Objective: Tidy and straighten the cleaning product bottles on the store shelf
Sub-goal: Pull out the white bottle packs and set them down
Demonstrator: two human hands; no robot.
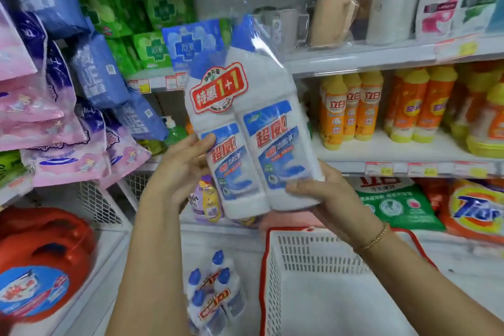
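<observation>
Shelf-front (354, 58), twin-pack (245, 131) between hands

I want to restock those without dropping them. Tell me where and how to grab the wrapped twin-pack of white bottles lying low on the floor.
Grip the twin-pack on the floor around the two bottle bodies, below the blue caps, coming from above with fingers down both long sides. It lies flat with caps pointing away, and the loose film wrap would probably slip or tear. Both hands are occupied: left hand and right hand hold the raised pack.

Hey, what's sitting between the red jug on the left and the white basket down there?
In the head view, more twin packs of blue-capped bottles lie on the floor between the red jug and the basket.
</observation>
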